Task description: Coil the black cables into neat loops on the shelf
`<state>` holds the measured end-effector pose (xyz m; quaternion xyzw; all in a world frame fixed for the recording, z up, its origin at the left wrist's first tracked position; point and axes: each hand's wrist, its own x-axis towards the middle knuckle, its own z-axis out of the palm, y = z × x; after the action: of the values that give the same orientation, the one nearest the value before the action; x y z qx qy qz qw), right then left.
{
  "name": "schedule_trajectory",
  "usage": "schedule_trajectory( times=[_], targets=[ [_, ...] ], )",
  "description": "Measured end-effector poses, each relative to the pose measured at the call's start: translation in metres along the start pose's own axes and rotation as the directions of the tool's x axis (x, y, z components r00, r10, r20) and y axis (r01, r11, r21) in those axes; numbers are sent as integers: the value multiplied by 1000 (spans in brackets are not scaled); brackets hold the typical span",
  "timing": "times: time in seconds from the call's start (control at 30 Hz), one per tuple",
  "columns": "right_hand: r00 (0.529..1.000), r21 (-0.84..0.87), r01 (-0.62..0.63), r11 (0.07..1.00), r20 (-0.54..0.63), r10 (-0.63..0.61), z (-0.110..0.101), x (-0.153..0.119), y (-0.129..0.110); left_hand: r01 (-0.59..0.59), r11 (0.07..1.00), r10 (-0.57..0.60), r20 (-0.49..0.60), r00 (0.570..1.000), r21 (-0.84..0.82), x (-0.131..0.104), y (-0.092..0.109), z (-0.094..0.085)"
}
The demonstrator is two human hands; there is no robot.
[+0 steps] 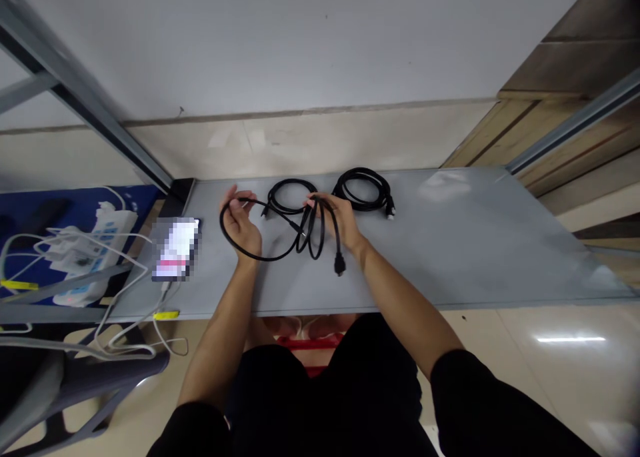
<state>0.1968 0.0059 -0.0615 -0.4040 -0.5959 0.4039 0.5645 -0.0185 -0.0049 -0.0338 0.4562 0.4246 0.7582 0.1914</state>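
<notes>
A black cable (273, 259) hangs in loops between my two hands above the grey tabletop. My left hand (243, 223) has its thumb and curled fingers around the loop at the left. My right hand (337, 213) grips several gathered strands of the same cable. One plug (340, 264) dangles below the right hand, and another slim end (296, 227) points into the strands between the hands. Behind them on the table lie a coiled black cable (286, 180) and, to its right, a thicker black coil (367, 171) with its plug at the lower right.
A phone (176, 249) with a blurred screen lies at the table's left end, a white charging cord (163, 297) plugged into it. Further left, a white power strip (107, 243) sits on a blue surface. Metal posts (107, 120) rise at both ends; a wall stands behind.
</notes>
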Motion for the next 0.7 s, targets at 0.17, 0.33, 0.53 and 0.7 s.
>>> schedule_trajectory(
  times=[0.17, 0.33, 0.53, 0.7],
  targets=[
    [999, -60, 27, 998, 39, -25, -5, -3, -8, -13, 1000, 12, -116, 993, -12, 7, 3, -6],
    [992, -141, 50, 989, 120, -33, -4, -4, -9, -11, 1000, 7, 146, 989, 23, -1, 0, -3],
    [962, -132, 60, 989, 272, -22, -3, -5, -4, 205, 977, -209, 370, 905, 51, -10, -14, -2],
    [974, -93, 72, 993, 221, -50, -3, -3, 3, 267, 964, -255, 356, 899, 16, -4, -18, -8]
  ],
)
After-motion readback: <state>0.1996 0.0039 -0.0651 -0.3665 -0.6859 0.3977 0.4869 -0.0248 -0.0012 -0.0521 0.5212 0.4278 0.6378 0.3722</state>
